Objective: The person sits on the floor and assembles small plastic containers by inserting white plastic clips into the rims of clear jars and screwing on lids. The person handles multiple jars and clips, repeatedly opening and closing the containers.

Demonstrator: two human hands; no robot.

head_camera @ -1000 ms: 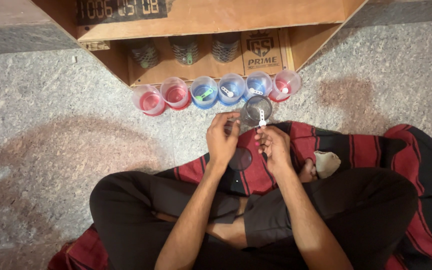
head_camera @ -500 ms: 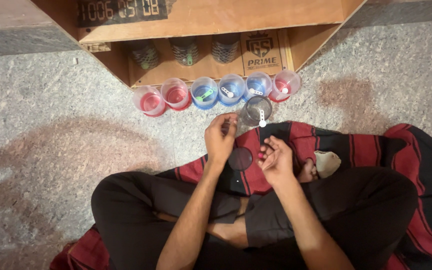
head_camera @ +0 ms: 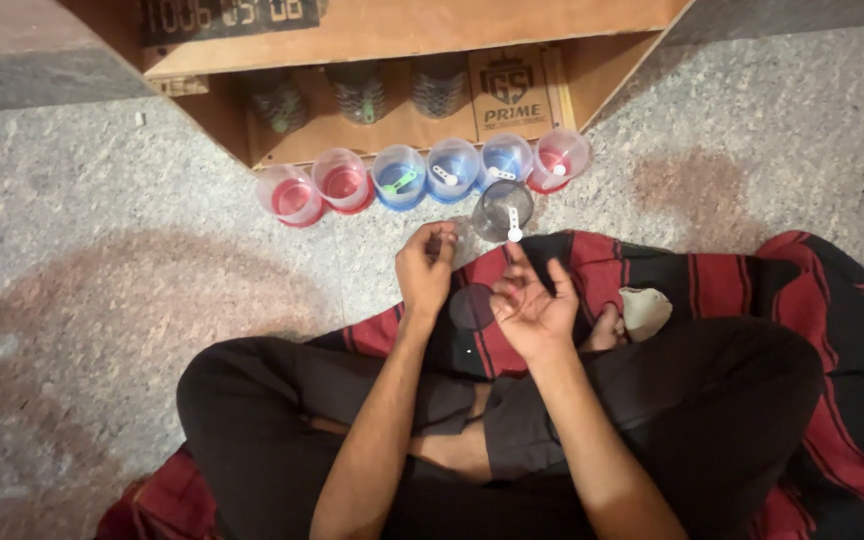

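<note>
Person sits cross-legged on a red and black striped blanket (head_camera: 722, 285) spread over the speckled stone floor (head_camera: 102, 260).

Change over the last second: both hands were together up at the dark clear cup (head_camera: 500, 210), which stands alone just in front of the row of cups. Now they have drawn back toward the lap and parted. The cup stands by itself, untouched, with a small white strip (head_camera: 514, 222) leaning at its rim.

Left hand (head_camera: 424, 270): fingers curled close, tips pinched together; whether something small sits between them I cannot tell.

Right hand (head_camera: 532, 305): palm turned up, fingers spread wide and loose, nothing visible in it.

A round clear lid (head_camera: 472, 307) lies on the blanket between the two hands, touched by neither as far as I can see.

Row behind: six clear cups with red or blue bottoms (head_camera: 422, 172), several holding small pieces, lined along the front of a wooden box (head_camera: 402, 60).

Judgement: the piece appears delivered into the dark cup; hands are between handlings.
</note>
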